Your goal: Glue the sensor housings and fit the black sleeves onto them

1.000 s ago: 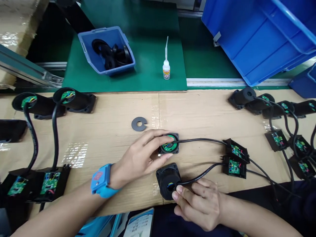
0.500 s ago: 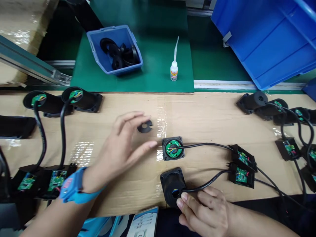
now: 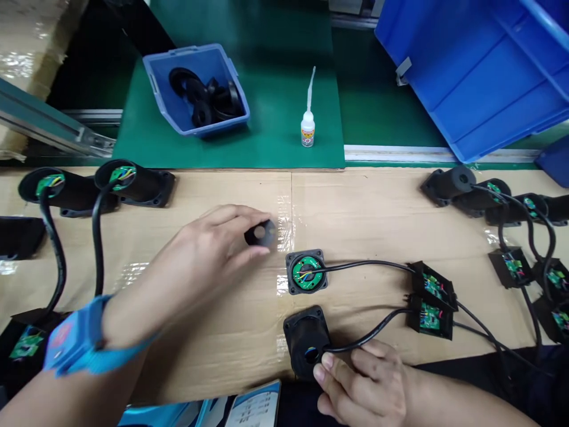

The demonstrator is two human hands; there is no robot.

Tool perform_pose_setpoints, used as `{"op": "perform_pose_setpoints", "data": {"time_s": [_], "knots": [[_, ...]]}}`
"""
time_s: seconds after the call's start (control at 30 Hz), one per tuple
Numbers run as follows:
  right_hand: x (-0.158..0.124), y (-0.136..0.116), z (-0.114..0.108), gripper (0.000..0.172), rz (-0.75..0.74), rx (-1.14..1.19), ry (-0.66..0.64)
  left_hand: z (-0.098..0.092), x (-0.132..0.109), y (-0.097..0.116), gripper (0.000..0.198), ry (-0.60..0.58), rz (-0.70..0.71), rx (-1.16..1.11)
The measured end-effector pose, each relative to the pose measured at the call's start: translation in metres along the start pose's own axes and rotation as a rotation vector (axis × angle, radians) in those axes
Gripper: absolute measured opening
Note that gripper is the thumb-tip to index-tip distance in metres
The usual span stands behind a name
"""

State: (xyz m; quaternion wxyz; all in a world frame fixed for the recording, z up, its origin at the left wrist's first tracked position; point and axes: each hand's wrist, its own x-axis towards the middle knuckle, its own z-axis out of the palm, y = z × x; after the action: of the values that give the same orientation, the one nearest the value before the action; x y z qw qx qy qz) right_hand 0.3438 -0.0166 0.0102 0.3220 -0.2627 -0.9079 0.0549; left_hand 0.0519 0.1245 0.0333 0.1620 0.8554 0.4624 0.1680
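Observation:
My left hand [image 3: 213, 240] is closed at the fingertips on a black notched disc [image 3: 268, 233] with a round hole, which looks slightly blurred. Near the front edge, my right hand [image 3: 368, 379] pinches a black cable [image 3: 377, 332] where it meets the open end of a black cylindrical housing [image 3: 304, 332]. Coloured wire shows inside that opening. Behind this housing is a square black base [image 3: 288, 289] holding a round green circuit board [image 3: 299, 274]. Its cable leads right to a small black box [image 3: 438, 281] with a board inside; the housing's cable reaches a similar box [image 3: 430, 317].
A blue bin [image 3: 155, 89] with black rings stands on the green mat [image 3: 275, 142], near a white dropper bottle [image 3: 307, 130]. More wired housings lie left [image 3: 142, 184] and right [image 3: 448, 184]. A large blue crate [image 3: 471, 77] is at the back right.
My left fingers have closed in on the black disc, which has tilted from lying flat. My right hand stays at the housing and cable. The view has shifted slightly.

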Motion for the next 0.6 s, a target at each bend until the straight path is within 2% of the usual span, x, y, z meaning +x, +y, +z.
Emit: {"op": "perform_pose_setpoints", "data": {"time_s": [0.07, 0.13, 0.23, 0.4, 0.6], "knots": [[-0.001, 0.000, 0.001, 0.016, 0.012, 0.004, 0.011, -0.005, -0.005, 0.029, 0.045, 0.069, -0.001, -0.054], [-0.002, 0.001, 0.001, 0.017, 0.017, 0.007, 0.017, -0.005, -0.009, 0.054, 0.046, 0.063, 0.034, -0.101], [-0.001, 0.002, 0.000, 0.017, 0.023, -0.007, -0.014, 0.005, -0.010, 0.073, 0.050, 0.024, 0.082, -0.132], [-0.004, 0.001, -0.003, 0.021, 0.016, -0.037, -0.090, 0.022, -0.008, 0.068, 0.056, 0.015, 0.076, -0.128], [-0.007, -0.001, 0.000, 0.022, 0.047, -0.043, -0.102, 0.017, -0.002, 0.062, 0.050, -0.068, 0.137, -0.098]]}}
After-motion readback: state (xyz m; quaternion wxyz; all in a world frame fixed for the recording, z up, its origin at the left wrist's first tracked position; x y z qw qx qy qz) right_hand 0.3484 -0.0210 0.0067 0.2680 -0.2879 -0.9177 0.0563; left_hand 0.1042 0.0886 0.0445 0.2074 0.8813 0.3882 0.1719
